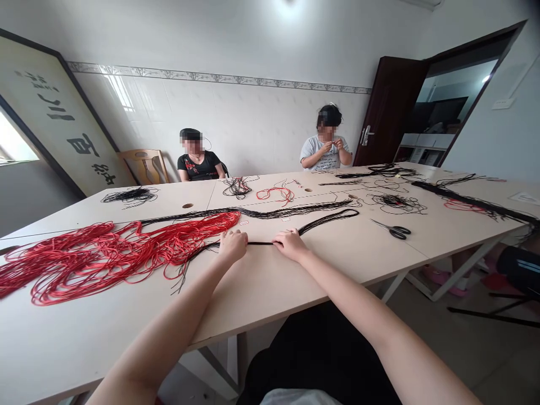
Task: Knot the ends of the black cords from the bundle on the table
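1. Two hands, both mine, were clamped on one black cord bundle: my left hand was closed around it, and my right hand was curled down over it. The undersides of my fingers were hidden, so I could not tell their exact pinch.
2. Handling, in my judgement: an even pull suited this stretch, since slack would probably have let strands part or twist. A firm hold with level wrists seemed best.
3. Caution, as I judged it: the loose ends seemed apt to snag in the red cord near my left hand.
4. Position relative to the grip: a short, straight, narrow length ran between my hands. Beyond my right hand, a long loop lay on the table, slanting away rightward. Beyond my left hand, the loose ends fanned out leftward and towards me.
5. Surroundings: scissors lay right of the loop; long black strands stretched behind both hands.
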### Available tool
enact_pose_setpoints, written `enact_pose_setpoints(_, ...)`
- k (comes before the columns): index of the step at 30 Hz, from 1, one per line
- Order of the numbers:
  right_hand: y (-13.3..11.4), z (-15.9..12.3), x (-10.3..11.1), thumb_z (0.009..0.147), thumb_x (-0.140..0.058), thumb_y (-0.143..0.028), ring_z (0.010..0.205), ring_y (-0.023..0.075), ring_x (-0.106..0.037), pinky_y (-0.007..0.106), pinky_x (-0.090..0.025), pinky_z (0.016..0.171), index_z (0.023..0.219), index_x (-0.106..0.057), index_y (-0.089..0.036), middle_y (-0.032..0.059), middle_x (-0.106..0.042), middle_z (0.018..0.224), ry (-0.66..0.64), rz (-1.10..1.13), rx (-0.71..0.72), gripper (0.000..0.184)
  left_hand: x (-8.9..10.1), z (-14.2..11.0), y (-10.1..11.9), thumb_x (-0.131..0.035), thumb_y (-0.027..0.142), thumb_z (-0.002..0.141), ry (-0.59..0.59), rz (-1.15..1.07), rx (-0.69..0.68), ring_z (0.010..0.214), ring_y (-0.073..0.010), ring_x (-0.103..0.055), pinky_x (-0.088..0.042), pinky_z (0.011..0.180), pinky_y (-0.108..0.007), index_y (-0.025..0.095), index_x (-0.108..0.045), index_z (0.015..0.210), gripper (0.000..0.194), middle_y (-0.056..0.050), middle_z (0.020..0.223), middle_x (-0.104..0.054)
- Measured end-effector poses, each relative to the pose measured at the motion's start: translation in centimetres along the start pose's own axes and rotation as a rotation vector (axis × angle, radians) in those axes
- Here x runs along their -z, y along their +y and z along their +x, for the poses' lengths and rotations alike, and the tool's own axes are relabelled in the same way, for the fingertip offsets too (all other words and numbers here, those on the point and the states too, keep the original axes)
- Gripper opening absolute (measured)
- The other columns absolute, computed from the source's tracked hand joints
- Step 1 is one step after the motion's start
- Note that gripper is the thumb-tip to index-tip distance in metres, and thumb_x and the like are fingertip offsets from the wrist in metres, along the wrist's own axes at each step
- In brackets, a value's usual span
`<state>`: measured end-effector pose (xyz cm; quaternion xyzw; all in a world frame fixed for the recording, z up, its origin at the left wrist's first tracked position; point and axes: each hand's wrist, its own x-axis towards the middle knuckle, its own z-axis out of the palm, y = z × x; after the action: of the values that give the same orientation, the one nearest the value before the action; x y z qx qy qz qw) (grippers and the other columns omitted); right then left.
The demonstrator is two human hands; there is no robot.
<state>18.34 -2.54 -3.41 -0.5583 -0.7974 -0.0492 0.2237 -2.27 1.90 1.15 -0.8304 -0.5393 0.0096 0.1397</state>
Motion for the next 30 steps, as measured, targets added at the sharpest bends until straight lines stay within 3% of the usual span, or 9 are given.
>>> enact_pose_setpoints(4,0.1,0.1,0.0,0.089,-0.052,-0.032,0.097,0.0185,-0.058,0.041,-0.048,0.086,0.108,-0.057,-0.014,0.0073,-0.059,0.110,0.030,0.016,-0.035,0.026,0.5,0.2,-2.0,-0.052,0.031,0.087,-0.054,0.008,0.093,0.102,-0.0212,-0.056,-0.048,0.086,-0.043,0.015,-0.054,0.114,0.031,-0.009,0.116,-0.056)
enact_pose_setpoints(7,1.8,0.2,0.8,0.089,-0.052,-0.033,0.100,0.0193,-0.057,0.042,-0.047,0.087,0.110,-0.057,-0.015,0.0080,-0.058,0.113,0.095,0.005,-0.165,0.028,0.9,0.2,-3.8,-0.053,0.031,0.087,-0.101,0.012,0.163,0.103,-0.0222,-0.055,-0.047,0.087,-0.045,0.016,-0.055,0.114,0.031,-0.009,0.117,-0.056)
enact_pose_setpoints(15,14.7,-3.3,6.2,0.089,-0.053,-0.032,0.102,0.0209,-0.056,0.043,-0.048,0.086,0.115,-0.054,-0.015,0.0089,-0.055,0.117,0.299,-0.085,-0.918,0.031,1.0,-0.2,-6.6,-0.055,0.030,0.086,-0.181,-0.011,0.275,0.101,-0.0221,-0.056,-0.048,0.084,-0.044,0.016,-0.055,0.112,0.030,-0.009,0.113,-0.058)
enact_pose_setpoints(19,18.8,-3.6,6.4,0.090,-0.051,-0.032,0.099,0.0193,-0.057,0.040,-0.049,0.084,0.115,-0.054,-0.016,0.0089,-0.055,0.117,0.298,-0.027,-1.149,0.030,0.9,-0.4,-6.5,-0.054,0.030,0.086,-0.160,-0.028,0.284,0.101,-0.0219,-0.056,-0.049,0.084,-0.044,0.016,-0.055,0.112,0.029,-0.009,0.113,-0.058)
enact_pose_setpoints(25,21.3,-1.6,4.9,0.089,-0.052,-0.031,0.101,0.0197,-0.056,0.040,-0.049,0.085,0.115,-0.054,-0.015,0.0099,-0.054,0.118,0.303,0.064,-1.336,0.030,0.7,-0.4,-6.8,-0.054,0.031,0.086,-0.142,-0.052,0.293,0.101,-0.0218,-0.056,-0.048,0.084,-0.044,0.015,-0.055,0.112,0.030,-0.009,0.113,-0.058)
enact_pose_setpoints(30,22.7,-1.5,5.1,0.089,-0.053,-0.031,0.099,0.0195,-0.057,0.039,-0.049,0.084,0.115,-0.054,-0.015,0.0100,-0.055,0.117,0.302,0.148,-1.361,0.030,0.4,-0.3,-6.8,-0.054,0.031,0.086,-0.153,-0.050,0.291,0.100,-0.0215,-0.057,-0.049,0.084,-0.044,0.015,-0.055,0.112,0.030,-0.009,0.113,-0.058)
